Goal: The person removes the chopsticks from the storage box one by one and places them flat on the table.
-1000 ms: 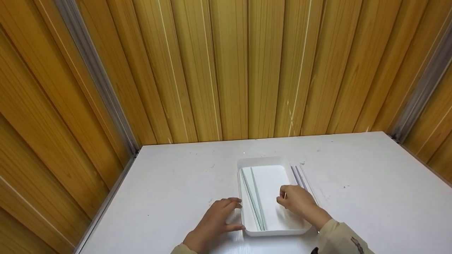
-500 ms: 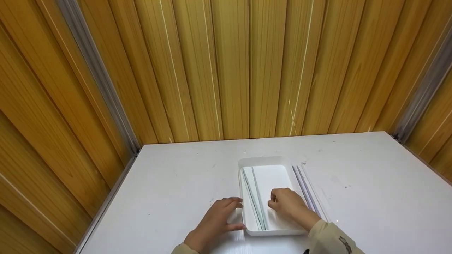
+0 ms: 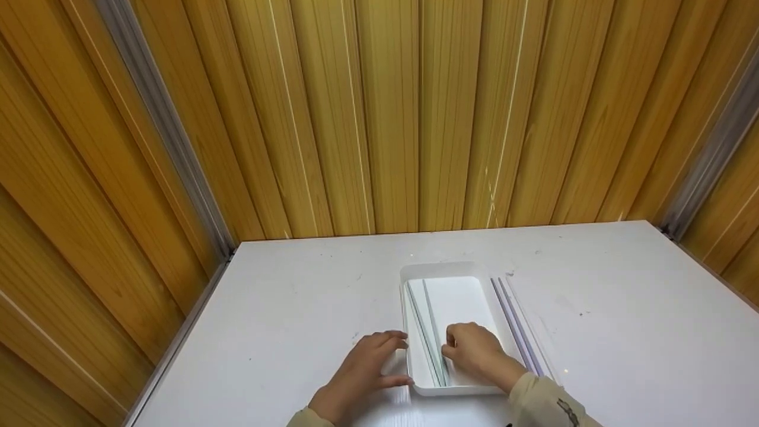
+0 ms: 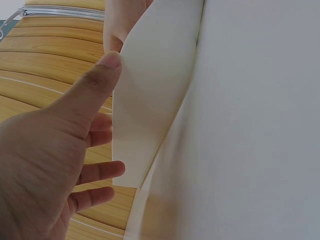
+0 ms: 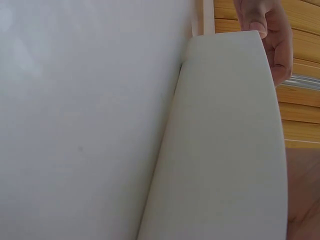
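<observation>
A white rectangular tray stands on the table, with thin pale green sticks slanting along its left side. My left hand rests against the tray's left wall, fingers spread and thumb near the front corner. In the left wrist view, the thumb touches the tray's rim. My right hand is inside the tray, fingers curled and fingertips right beside the rightmost green stick. Its fingers are hidden behind the tray wall in the right wrist view, so I cannot tell whether they pinch anything.
Two thin purple sticks and a whitish stick lie on the table along the tray's right side. A wood-patterned wall rises behind the table, with grey metal posts at the corners.
My right hand has moved left and slightly nearer the front, from the tray's right side to the green sticks. The purple sticks show more fully. My left hand has stayed put.
</observation>
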The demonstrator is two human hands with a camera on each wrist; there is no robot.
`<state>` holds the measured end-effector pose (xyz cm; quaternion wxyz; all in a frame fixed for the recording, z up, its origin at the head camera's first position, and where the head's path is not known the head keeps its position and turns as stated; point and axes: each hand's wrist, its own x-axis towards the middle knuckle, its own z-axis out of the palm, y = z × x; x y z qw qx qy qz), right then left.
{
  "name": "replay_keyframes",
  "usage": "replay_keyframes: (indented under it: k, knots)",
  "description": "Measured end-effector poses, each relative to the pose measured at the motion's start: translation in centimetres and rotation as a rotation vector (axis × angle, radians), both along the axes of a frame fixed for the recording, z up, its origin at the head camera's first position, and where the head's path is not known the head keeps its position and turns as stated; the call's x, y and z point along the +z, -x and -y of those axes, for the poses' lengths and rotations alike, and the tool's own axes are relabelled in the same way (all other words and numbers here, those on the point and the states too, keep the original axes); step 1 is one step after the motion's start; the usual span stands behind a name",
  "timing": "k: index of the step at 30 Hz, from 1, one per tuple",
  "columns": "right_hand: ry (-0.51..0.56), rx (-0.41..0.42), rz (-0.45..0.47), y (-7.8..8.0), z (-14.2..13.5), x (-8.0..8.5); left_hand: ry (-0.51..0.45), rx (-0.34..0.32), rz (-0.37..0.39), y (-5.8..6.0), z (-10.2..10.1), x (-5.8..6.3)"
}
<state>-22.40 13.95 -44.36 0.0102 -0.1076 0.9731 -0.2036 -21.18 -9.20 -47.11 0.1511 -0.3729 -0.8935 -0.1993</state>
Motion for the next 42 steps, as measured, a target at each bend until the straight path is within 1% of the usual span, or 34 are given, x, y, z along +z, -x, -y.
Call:
replay_keyframes:
  k: [7, 11, 17, 26, 31, 33, 38, 42]
  knots:
    - [0.025, 0.019, 0.010, -0.1, 0.5, -0.4, -0.006, -0.003, -0.004, -0.1, 0.1, 0.0]
    - [0.029, 0.012, 0.014, -0.1, 0.6, -0.6, -0.002, 0.002, 0.003, -0.2, 0.0, 0.0]
    - [0.015, -0.002, 0.000, -0.1, 0.9, -0.7, 0.002, 0.007, 0.007, -0.1, 0.1, 0.0]
    - [-0.028, -0.015, -0.012, 0.2, 1.2, -0.9, -0.021, -0.009, -0.003, 0.0, 0.0, 0.0]
    - [-0.033, -0.019, -0.007, 0.2, 1.3, -0.8, -0.025, -0.011, -0.005, 0.0, 0.0, 0.0]
    - [-0.041, -0.012, 0.007, 0.1, 1.3, -0.7, -0.021, -0.012, -0.015, 0.0, 0.0, 0.0]
    - [-0.062, -0.001, 0.034, 0.1, 1.3, -0.7, -0.014, -0.021, -0.068, 0.1, 0.0, -0.1]
    - [-0.063, -0.005, 0.029, 0.2, 1.3, -0.8, -0.021, -0.022, -0.066, 0.0, 0.0, -0.2]
